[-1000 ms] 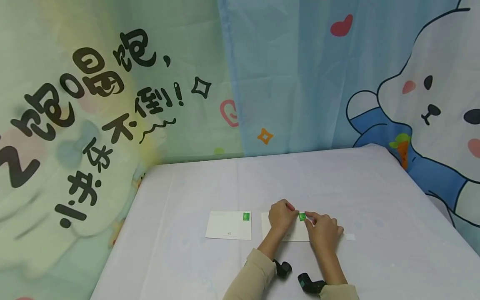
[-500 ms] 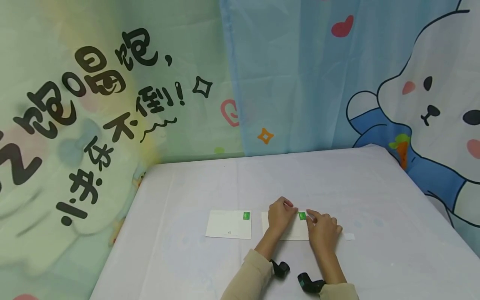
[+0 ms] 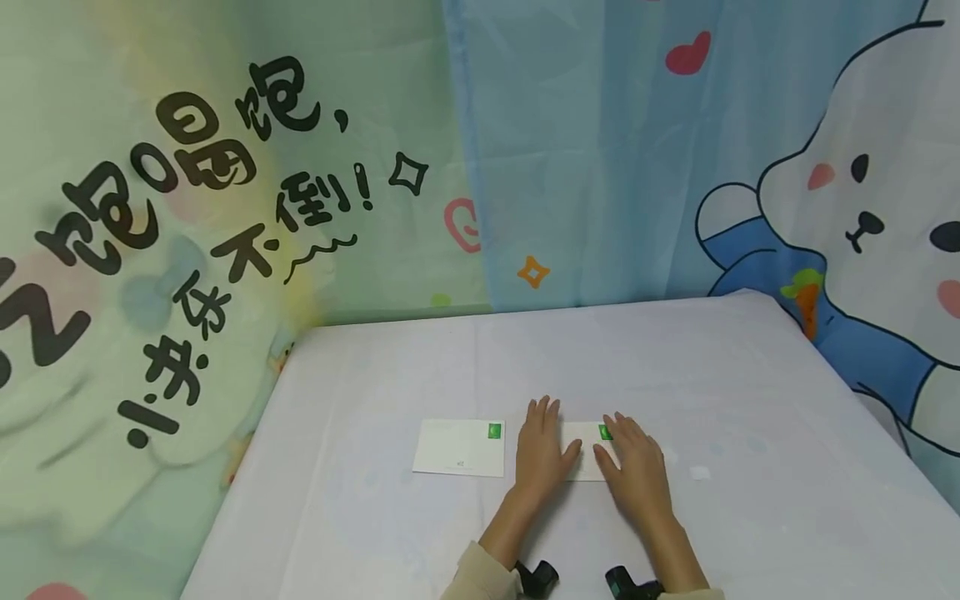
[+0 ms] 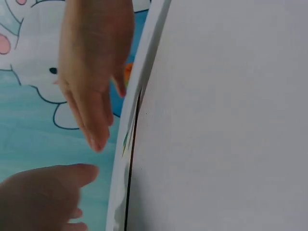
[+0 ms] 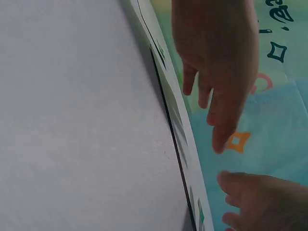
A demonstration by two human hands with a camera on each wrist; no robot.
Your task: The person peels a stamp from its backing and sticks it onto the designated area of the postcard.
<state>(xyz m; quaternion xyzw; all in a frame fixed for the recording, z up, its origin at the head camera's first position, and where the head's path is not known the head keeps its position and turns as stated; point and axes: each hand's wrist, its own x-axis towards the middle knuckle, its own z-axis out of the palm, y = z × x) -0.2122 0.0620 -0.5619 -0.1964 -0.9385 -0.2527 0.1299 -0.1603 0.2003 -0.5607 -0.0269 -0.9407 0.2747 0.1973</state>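
Observation:
My left hand (image 3: pixel 538 454) lies with straight, spread fingers over the left part of a white card (image 3: pixel 582 432). Over its right part is my right hand (image 3: pixel 639 471), fingers also straight, with fingertips by a green stamp (image 3: pixel 604 432) in the upper right corner. The right fingers partly cover that stamp. Neither hand grips anything. Left of them lies a second white card (image 3: pixel 453 446) bearing its own green stamp (image 3: pixel 494 431). Both hands also show in the wrist views, thumbs apart from the fingers, with the cards seen nearly edge-on.
A small white paper piece (image 3: pixel 700 473) lies right of my right hand. White cloth covers the table (image 3: pixel 375 375). Behind it hangs a printed curtain (image 3: pixel 555 150). Each wrist wears a black camera, such as the left black camera (image 3: pixel 538 579).
Both hands have stopped pinching beside the stamp. Their fingers have straightened and spread over the card, with the left hand moved slightly left. The stamp stays in the card's corner.

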